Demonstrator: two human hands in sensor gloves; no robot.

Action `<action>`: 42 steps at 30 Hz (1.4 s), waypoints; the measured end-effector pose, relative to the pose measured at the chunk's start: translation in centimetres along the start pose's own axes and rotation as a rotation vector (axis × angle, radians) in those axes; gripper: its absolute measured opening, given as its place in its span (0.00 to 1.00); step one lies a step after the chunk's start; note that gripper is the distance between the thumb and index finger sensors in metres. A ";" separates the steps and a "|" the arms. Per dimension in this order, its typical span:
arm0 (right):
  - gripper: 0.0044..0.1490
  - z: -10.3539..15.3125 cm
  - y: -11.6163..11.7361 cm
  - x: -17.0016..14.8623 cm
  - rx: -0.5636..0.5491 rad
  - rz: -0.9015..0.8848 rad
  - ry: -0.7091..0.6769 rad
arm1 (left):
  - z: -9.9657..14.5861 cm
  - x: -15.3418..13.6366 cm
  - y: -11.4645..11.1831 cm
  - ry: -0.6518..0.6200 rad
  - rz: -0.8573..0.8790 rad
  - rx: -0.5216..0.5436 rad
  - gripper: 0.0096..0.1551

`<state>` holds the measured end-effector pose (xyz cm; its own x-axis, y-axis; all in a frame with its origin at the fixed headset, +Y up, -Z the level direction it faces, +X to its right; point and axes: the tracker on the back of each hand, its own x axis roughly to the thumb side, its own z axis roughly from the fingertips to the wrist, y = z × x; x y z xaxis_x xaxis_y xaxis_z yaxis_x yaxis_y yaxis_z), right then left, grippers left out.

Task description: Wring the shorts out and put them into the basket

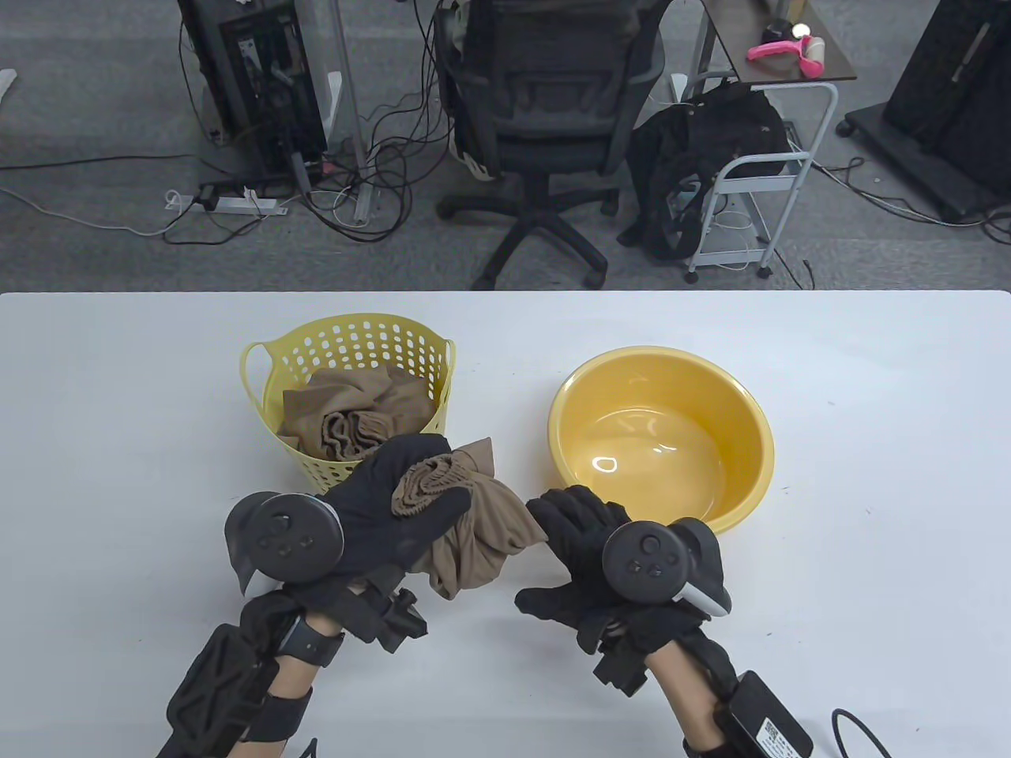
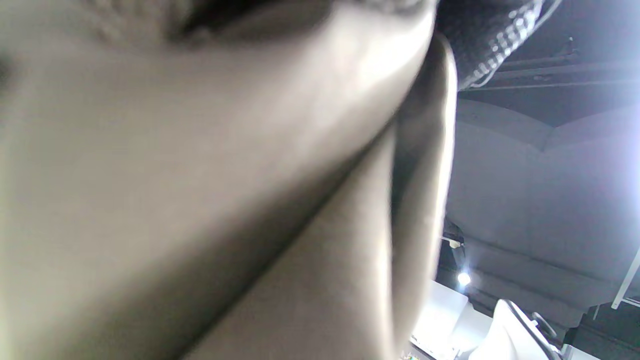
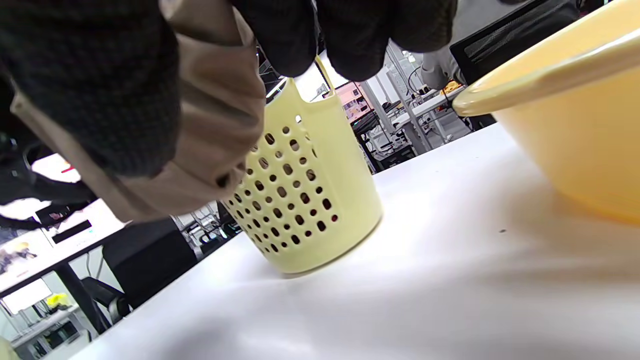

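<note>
My left hand (image 1: pixel 430 482) grips a bunched pair of tan shorts (image 1: pixel 474 537) above the table, just in front of the yellow perforated basket (image 1: pixel 347 347). The thumb lies over the gathered waistband. My right hand (image 1: pixel 573 521) hovers beside the bundle's right edge with its thumb spread wide. In the right wrist view its fingertips (image 3: pixel 350 35) hang bare, with the shorts (image 3: pixel 215 110) to their left and the basket (image 3: pixel 300 200) behind. Blurred tan cloth (image 2: pixel 200 175) fills the left wrist view.
Another tan garment (image 1: pixel 355 418) lies inside the basket. A glossy yellow basin (image 1: pixel 655 353) stands to the right of the basket, close behind my right hand, and shows as a basin wall (image 3: pixel 575 125) in the right wrist view. Beyond the white table (image 1: pixel 118 474) is an office chair (image 1: pixel 545 95).
</note>
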<state>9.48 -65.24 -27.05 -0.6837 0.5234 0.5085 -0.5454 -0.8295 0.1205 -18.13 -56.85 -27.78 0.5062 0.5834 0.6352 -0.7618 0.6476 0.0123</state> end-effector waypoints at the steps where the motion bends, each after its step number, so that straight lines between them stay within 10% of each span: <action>1: 0.62 0.1 0.1 -0.1 0.002 0.018 0.002 | -0.1 0.0 0.1 0.003 -0.002 0.003 0.35; 27: 0.64 2.1 1.1 -1.0 -0.047 0.204 0.009 | -5.4 -1.0 4.3 0.078 -0.156 0.058 0.39; 42: 0.63 2.4 0.7 -1.1 -0.072 0.213 0.006 | -6.0 -6.6 5.7 0.271 -0.349 -0.011 0.44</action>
<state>11.04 -66.93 -25.47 -0.7899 0.3394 0.5108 -0.4214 -0.9055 -0.0501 -23.42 -54.05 -36.59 0.8212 0.4355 0.3686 -0.5228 0.8331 0.1804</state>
